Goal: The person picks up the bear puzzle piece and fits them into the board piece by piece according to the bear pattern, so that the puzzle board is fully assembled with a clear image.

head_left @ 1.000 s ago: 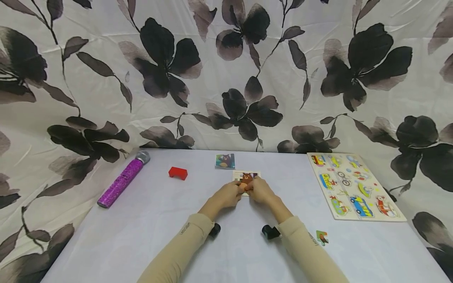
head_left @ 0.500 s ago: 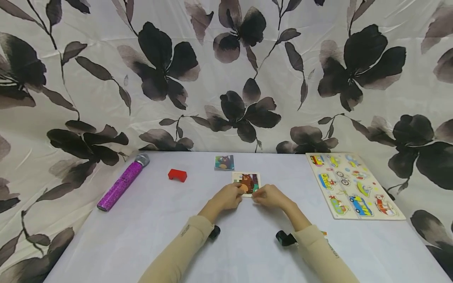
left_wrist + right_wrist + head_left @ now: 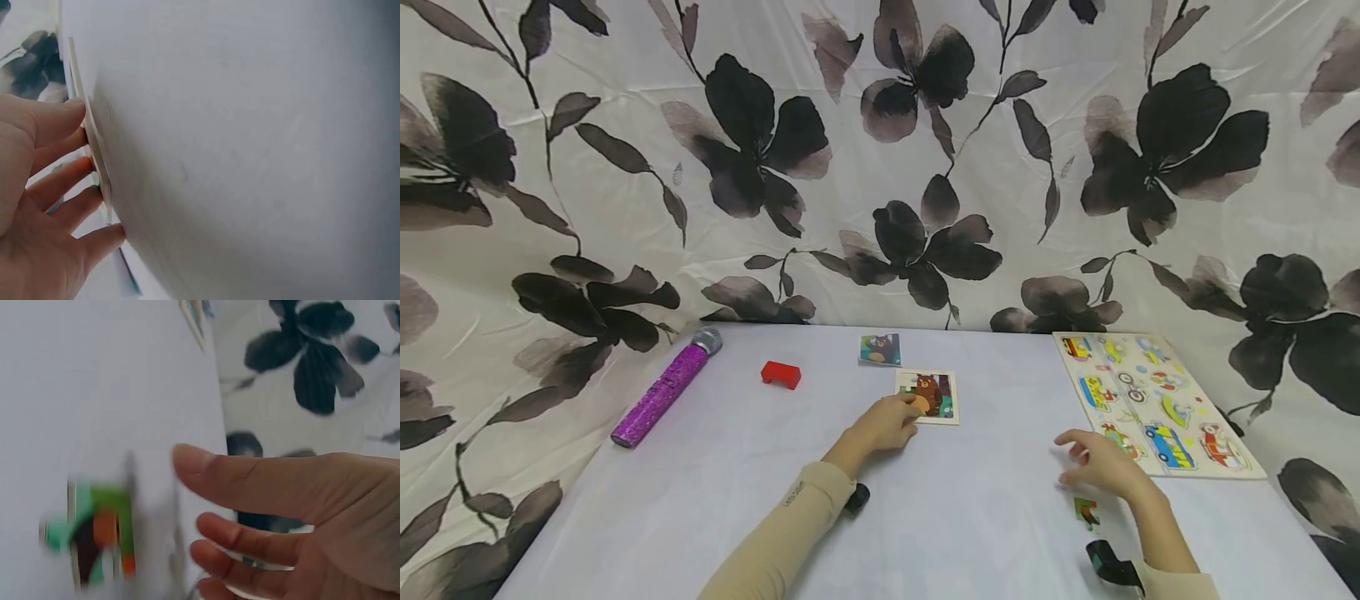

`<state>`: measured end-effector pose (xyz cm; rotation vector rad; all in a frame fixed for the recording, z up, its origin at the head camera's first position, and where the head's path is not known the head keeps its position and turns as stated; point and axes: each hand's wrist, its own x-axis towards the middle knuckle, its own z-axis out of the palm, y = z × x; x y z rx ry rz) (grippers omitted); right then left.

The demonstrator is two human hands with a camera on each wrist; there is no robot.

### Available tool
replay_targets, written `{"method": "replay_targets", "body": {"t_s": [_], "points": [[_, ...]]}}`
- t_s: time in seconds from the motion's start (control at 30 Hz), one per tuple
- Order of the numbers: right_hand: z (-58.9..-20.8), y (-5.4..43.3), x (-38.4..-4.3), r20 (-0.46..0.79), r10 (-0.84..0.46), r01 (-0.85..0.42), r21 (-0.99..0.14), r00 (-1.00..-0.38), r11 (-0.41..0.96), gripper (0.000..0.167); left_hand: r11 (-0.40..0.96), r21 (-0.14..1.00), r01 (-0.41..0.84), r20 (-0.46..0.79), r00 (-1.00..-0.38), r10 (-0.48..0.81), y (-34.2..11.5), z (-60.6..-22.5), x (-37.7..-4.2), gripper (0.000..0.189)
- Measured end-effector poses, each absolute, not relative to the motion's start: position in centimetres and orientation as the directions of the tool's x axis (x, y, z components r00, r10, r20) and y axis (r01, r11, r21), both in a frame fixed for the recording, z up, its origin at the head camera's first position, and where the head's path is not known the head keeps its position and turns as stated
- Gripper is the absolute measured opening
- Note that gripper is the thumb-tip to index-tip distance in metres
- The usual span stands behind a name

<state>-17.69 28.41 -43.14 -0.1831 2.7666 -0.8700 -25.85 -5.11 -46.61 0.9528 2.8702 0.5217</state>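
Observation:
A small square bear jigsaw (image 3: 938,398) lies in a pale frame near the middle of the table. My left hand (image 3: 883,425) rests at its lower left, fingertips on it. In the left wrist view the jigsaw's board (image 3: 95,142) appears edge-on, with thumb and extended fingers of the left hand (image 3: 44,206) along it. Off to the right, my right hand (image 3: 1105,462) hovers with fingers spread and nothing in them. Just below it lies a loose green and brown jigsaw piece (image 3: 1086,512). In the right wrist view this piece (image 3: 115,515) sits left of the thumb, apart from it.
A wooden vehicle puzzle board (image 3: 1157,404) lies at the right. Behind the jigsaw is a small picture card (image 3: 880,349). A red arch block (image 3: 781,374) and a glittery purple microphone (image 3: 662,392) lie to the left. A floral cloth (image 3: 917,167) hangs behind the table.
My right hand has left the jigsaw and moved right, to above the loose piece, its fingers spreading. More of the bear picture shows. The left hand stays on the jigsaw.

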Motion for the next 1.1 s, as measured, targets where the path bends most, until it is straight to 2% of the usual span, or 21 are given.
{"method": "replay_targets", "body": {"t_s": [0.13, 0.3, 0.5, 0.67, 0.83, 0.97, 1.1], "points": [[-43.1, 30.4, -16.3, -0.310, -0.131, 0.056, -0.528, -0.942, 0.847, 0.039, 0.754, 0.332, 0.567, 0.047, -0.808, 0.587, -5.1, -46.8, -25.9, 0.029], [-43.7, 30.8, -15.2, -0.401, -0.094, 0.126, -0.489, -0.911, 0.863, 0.046, 0.760, 0.334, 0.558, 0.041, -0.814, 0.579, -5.1, -47.0, -25.9, 0.031], [-44.2, 30.6, -14.7, -0.356, -0.115, 0.095, -0.521, -0.927, 0.848, 0.038, 0.756, 0.338, 0.560, 0.039, -0.811, 0.583, -5.2, -47.0, -25.9, 0.031], [-44.2, 31.0, -14.5, -0.324, -0.181, 0.045, -0.583, -0.929, 0.811, 0.036, 0.761, 0.350, 0.547, 0.031, -0.818, 0.574, -5.2, -47.1, -26.0, 0.032], [-44.5, 31.3, -15.4, -0.168, -0.298, -0.070, -0.758, -0.940, 0.648, 0.030, 0.761, 0.355, 0.544, 0.027, -0.819, 0.573, -5.2, -47.2, -25.9, 0.033], [-44.4, 30.1, -17.3, 0.014, -0.210, -0.119, -0.859, -0.978, 0.498, 0.026, 0.756, 0.366, 0.542, 0.031, -0.820, 0.572, -5.2, -47.0, -25.9, 0.034], [-43.8, 28.1, -20.0, 0.119, -0.117, -0.153, -0.924, -0.986, 0.351, 0.032, 0.751, 0.379, 0.541, 0.035, -0.819, 0.573, -5.2, -46.9, -25.9, 0.033]]}}
